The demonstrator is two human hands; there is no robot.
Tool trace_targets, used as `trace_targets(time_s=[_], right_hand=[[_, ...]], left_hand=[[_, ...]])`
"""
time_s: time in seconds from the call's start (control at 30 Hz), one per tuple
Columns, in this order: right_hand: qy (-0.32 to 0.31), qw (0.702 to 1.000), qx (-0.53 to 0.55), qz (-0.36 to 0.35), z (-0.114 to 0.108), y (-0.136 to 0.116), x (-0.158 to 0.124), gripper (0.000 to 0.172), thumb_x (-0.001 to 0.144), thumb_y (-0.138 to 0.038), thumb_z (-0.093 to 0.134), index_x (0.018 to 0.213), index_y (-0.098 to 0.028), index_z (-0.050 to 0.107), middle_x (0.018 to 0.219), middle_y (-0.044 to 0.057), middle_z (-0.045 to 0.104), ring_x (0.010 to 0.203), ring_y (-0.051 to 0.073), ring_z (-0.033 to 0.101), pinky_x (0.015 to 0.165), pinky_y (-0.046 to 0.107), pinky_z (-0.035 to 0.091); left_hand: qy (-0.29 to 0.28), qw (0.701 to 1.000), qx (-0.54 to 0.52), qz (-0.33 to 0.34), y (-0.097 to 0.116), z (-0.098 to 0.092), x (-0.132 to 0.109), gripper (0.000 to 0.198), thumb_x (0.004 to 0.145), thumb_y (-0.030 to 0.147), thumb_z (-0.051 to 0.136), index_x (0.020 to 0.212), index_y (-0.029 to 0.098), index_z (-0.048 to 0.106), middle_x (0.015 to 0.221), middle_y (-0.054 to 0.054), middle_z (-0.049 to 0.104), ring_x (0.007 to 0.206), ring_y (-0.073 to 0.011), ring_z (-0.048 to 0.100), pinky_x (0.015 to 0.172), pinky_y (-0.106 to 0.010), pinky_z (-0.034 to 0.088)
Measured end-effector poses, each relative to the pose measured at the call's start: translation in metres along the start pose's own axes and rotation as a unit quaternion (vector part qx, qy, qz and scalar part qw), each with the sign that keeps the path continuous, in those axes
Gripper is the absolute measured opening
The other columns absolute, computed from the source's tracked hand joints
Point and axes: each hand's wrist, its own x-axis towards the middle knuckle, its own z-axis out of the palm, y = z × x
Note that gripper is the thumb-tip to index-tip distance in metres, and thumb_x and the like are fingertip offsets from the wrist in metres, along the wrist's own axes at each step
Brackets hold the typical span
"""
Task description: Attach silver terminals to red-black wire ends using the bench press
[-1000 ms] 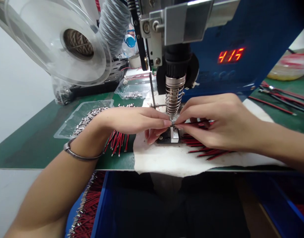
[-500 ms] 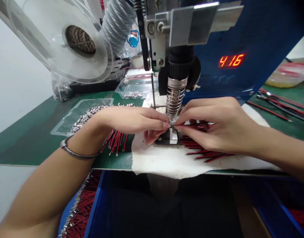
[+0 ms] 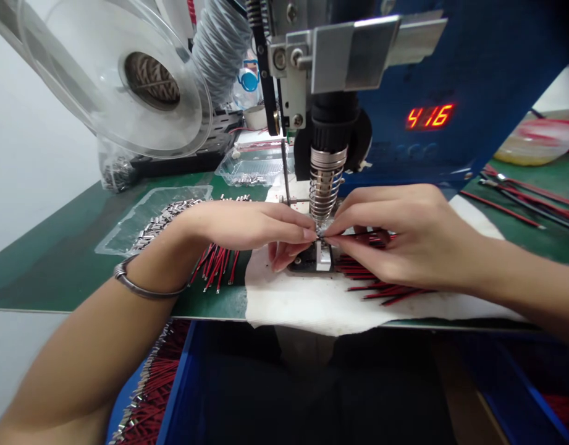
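Under the spring-wrapped tip of the soldering machine (image 3: 325, 185), my two hands meet at a small metal fixture (image 3: 324, 256). My left hand (image 3: 265, 228) is closed in a pinch at the fixture's left side; what its fingertips hold is hidden. From the right, my right hand (image 3: 395, 235) pinches a thin red-and-black wire (image 3: 367, 233) whose end points at the fixture. Below that hand, several red-and-black wires (image 3: 386, 289) lie on a white cloth (image 3: 303, 303). More wires (image 3: 219, 266) with metal ends lie beneath my left wrist.
A clear tray (image 3: 117, 238) of small metal connectors (image 3: 166, 219) is at left, with another clear tray (image 3: 256, 164) behind. A clear fume hood (image 3: 103, 74) hangs upper left. The blue machine housing (image 3: 395, 80) displays 416. A blue bin (image 3: 177, 383) of finished-looking wires sits below the table edge.
The machine appears shifted slightly left and down in view. Both hands keep nearly the same pose at the fixture.
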Motion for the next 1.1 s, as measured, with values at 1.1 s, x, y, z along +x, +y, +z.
trace_targets(time_s=[1.1], right_hand=[[-0.032,0.995,0.054,0.072,-0.0059,0.0028,0.0028,0.012,0.091,-0.015,0.066,0.089,-0.021,0.076,0.086,0.004,0.076,0.074,0.018,0.069,0.066,0.030,0.053]], left_hand=[[0.000,1.000,0.025,0.000,0.0011,-0.0023,-0.0021,0.042,0.108,0.033,0.040,0.075,0.017,0.061,0.076,-0.002,0.062,0.076,-0.0150,0.057,0.082,-0.025,0.047]])
